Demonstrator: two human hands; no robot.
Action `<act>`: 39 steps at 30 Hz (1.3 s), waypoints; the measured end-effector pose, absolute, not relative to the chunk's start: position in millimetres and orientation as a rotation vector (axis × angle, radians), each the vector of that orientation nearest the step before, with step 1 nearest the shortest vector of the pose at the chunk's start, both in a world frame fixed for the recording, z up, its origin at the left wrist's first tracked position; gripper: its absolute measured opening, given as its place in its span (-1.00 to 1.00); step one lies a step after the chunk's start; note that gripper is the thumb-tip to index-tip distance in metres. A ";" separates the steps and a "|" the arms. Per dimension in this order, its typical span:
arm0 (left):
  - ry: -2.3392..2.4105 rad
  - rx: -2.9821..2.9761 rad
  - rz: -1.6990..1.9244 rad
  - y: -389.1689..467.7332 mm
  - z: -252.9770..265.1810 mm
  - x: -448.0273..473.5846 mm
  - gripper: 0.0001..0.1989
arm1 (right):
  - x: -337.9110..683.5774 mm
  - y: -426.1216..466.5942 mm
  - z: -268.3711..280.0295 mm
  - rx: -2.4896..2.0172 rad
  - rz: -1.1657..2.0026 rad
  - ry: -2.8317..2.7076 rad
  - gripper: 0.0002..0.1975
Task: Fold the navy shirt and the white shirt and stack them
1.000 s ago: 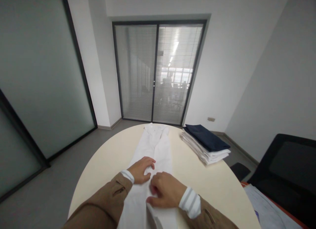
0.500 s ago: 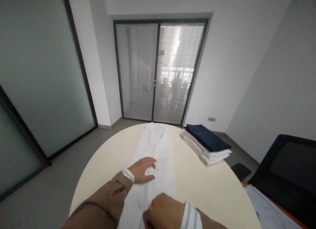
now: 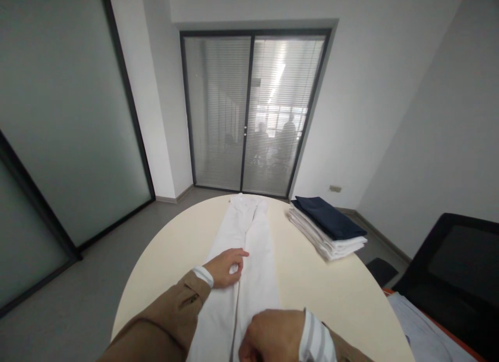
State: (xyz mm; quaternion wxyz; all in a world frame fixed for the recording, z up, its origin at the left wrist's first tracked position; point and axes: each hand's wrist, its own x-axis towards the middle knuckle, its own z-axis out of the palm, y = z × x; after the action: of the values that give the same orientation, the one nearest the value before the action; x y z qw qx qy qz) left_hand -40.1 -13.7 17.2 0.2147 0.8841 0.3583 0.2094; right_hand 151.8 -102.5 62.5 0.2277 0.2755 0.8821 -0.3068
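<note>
A white shirt (image 3: 257, 268), folded into a long strip, lies on the round cream table (image 3: 177, 247) with its collar end at the far edge. My left hand (image 3: 225, 268) rests on the middle of the strip, thumb and fingertips closed together in a pinch on the cloth near the front seam. Lower down, my right hand (image 3: 273, 333) is curled over the near part of the shirt and closed on its fabric. Its fingertips are partly hidden under the hand and cut off by the bottom of the view. The near end of the shirt is out of view.
At the table's right edge stands a stack of folded white clothes (image 3: 312, 237) with a navy folded garment (image 3: 331, 216) on top. A black chair (image 3: 456, 268) stands at the right, and light cloth (image 3: 421, 331) lies beside it. Beyond the table are glass doors with blinds (image 3: 218, 117).
My left thumb and fingers have closed from a spread shape into a pinch. My right hand has moved slightly right, and the near part of the shirt has shifted right.
</note>
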 end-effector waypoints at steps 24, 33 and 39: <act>1.263 2.427 0.121 -14.4 14.9 -34.3 -0.11 | 158.1 -103.1 15.7 1.086 -0.441 3.137 -0.52; 1.108 2.506 0.536 -24.7 36.4 -24.5 -0.50 | 168.3 -121.7 5.1 1.085 -0.311 2.951 -0.81; 1.212 2.672 0.433 -31.2 27.0 -16.0 -0.41 | 171.0 -112.7 50.6 0.858 -0.731 2.840 -0.71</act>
State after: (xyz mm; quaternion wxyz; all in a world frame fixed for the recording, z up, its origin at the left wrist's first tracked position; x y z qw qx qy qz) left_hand -16.0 -31.2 27.0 0.0879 0.8975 0.4070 0.1456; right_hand 171.0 -112.7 50.6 0.0430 0.2804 0.9286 -0.2392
